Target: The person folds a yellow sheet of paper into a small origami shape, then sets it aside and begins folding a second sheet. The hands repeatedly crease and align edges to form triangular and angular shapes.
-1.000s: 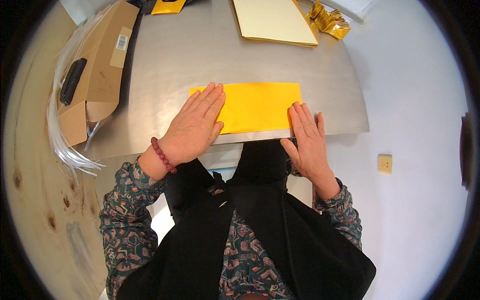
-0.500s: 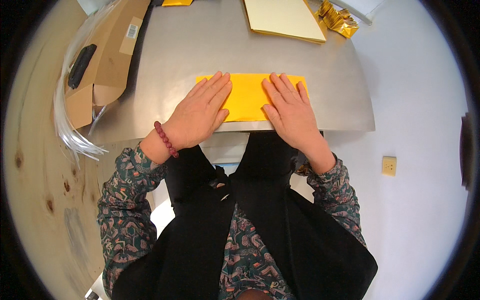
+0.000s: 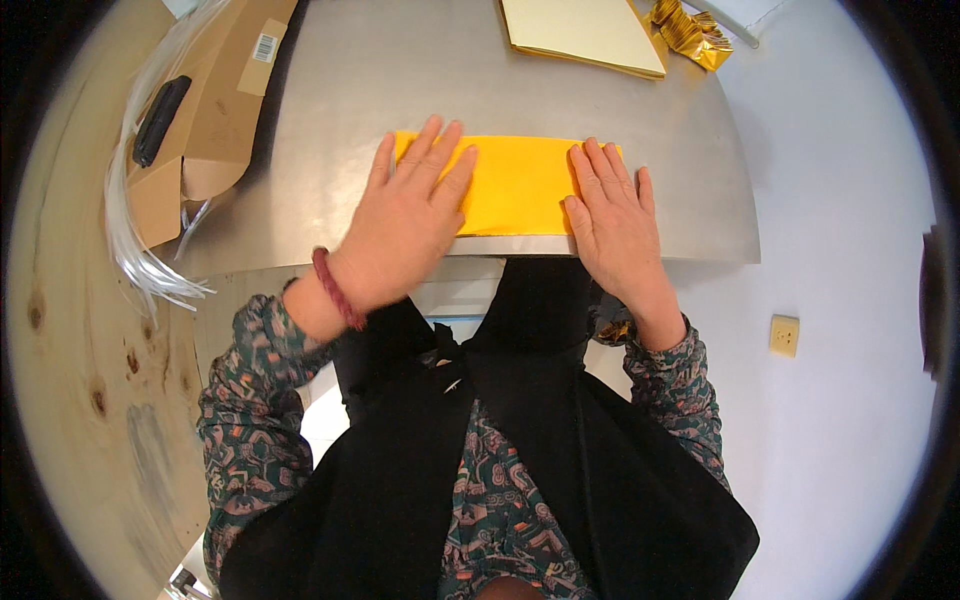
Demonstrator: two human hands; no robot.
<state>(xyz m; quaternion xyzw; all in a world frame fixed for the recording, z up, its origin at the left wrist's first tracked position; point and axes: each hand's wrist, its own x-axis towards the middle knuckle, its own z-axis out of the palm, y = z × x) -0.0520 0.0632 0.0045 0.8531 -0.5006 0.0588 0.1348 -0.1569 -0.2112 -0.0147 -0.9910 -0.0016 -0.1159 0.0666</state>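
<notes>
A yellow rectangular sheet of paper, which looks folded, lies along the near edge of the metal table. My left hand rests over its left end, fingers straight and spread, with a dark red bead bracelet on the wrist. Over the right end lies my right hand, flat, its fingers pointing away from me and the thumb against the sheet. Both palms cover parts of the paper's ends; its middle shows between them.
Far across the metal table lies a stack of pale sheets with gold edges. Beside it sits a bunch of folded gold foil paper. At left stand a cardboard box, a black object and clear plastic strips.
My right hand has slid rightward along the paper to its right end. My left hand's fingers have spread and moved slightly farther from me. The view has shifted a little.
</notes>
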